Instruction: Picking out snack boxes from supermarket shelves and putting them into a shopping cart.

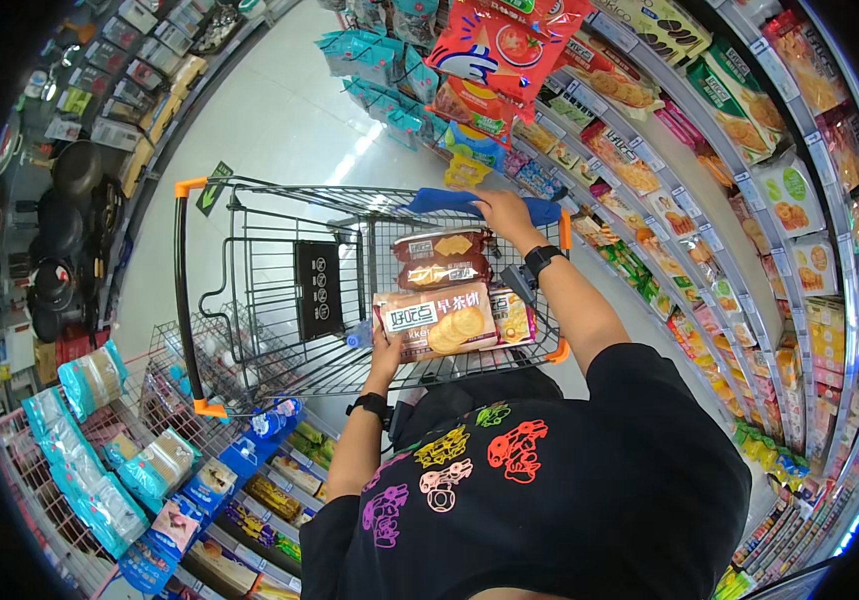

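Observation:
My left hand (388, 349) grips the lower left corner of a beige and brown biscuit pack (441, 319), over the basket of a black wire shopping cart (268, 262). Whether the pack rests on the things below is not clear. My right hand (504, 214) is on the cart's far rim, with its fingers over a blue cloth (444, 201) draped there. Two brown biscuit packs (444, 259) lie in the basket beyond the beige one. A yellow and purple pack (513, 319) is beside it, partly covered. A bottle (360, 334) lies near my left hand, mostly hidden.
Shelves of packaged biscuits (624, 161) curve along the right. Red snack bags (508, 56) hang at the shelf end. Frying pans (77, 169) fill a rack on the left. A wire display basket (32, 465) with teal packs stands at lower left. Pale floor (279, 112) shows beyond the cart.

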